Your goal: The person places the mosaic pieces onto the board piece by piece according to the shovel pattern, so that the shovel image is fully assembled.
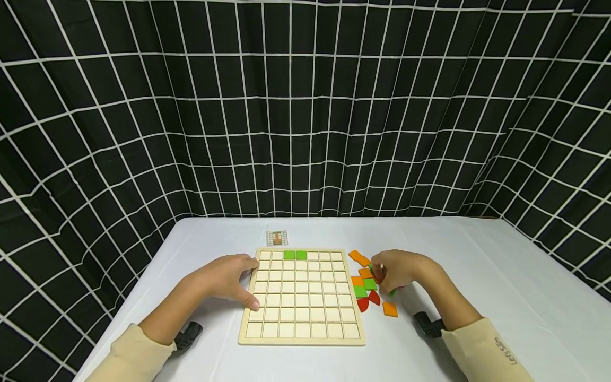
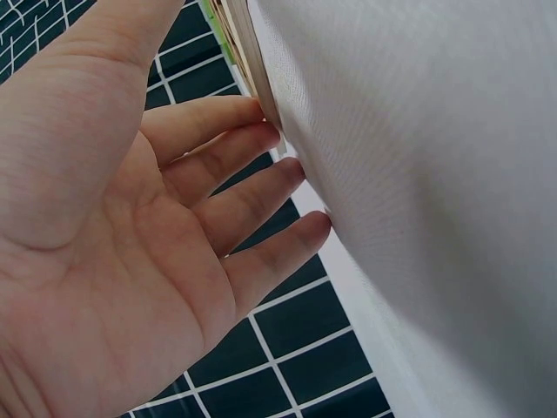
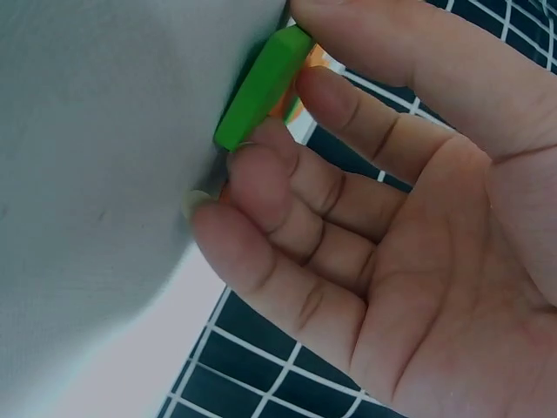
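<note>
A pale wooden grid board (image 1: 302,297) lies on the table, with two green square tiles (image 1: 295,255) side by side in its far row. My left hand (image 1: 229,281) rests at the board's left edge, thumb and fingers spread and relaxed; in the left wrist view its fingertips touch near the board's side. My right hand (image 1: 398,269) reaches down into loose tiles right of the board, fingers bent. A green tile (image 3: 265,87) is by its thumb and fingertips in the right wrist view; whether they pinch it is unclear.
Orange square tiles (image 1: 365,273), green tiles (image 1: 360,292) and red rounded pieces (image 1: 374,298) lie loosely along the board's right side. One orange tile (image 1: 390,310) lies apart, nearer me. Behind the board is a small patterned card (image 1: 277,238). A black gridded curtain (image 1: 305,122) surrounds the table.
</note>
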`<state>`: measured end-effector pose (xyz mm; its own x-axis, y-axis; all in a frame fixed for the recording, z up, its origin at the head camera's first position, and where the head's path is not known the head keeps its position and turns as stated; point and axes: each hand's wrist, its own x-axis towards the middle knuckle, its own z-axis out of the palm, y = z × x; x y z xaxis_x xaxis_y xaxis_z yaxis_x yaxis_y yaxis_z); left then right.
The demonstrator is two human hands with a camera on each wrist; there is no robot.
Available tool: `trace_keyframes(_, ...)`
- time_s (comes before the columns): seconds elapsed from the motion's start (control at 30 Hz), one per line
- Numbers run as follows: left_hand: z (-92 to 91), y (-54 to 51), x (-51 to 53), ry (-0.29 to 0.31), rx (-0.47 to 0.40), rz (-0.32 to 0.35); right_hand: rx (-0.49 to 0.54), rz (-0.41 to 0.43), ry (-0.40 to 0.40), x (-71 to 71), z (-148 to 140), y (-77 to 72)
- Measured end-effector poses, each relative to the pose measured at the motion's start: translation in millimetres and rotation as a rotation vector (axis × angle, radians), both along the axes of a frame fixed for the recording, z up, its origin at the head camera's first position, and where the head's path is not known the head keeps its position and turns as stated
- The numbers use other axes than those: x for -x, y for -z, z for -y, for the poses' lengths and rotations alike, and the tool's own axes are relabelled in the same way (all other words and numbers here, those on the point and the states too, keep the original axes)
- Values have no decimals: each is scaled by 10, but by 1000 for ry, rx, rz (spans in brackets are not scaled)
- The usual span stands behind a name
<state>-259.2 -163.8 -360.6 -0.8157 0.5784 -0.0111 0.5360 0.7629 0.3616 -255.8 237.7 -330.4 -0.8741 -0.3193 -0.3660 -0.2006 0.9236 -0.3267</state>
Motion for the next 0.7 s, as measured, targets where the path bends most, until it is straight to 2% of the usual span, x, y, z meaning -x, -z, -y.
trace_keyframes(0.27, -17, -11, -6, 6, 2, 0, 19, -12, -19, 6, -20, 10)
trace_keyframes(0.53, -13, -8, -3, -1, 6, 3, 60, 67, 94, -17, -13, -1)
trace_keyframes(0.7, -7, -4, -8, -10, 1, 5, 44, 62, 76, -5, -8, -2)
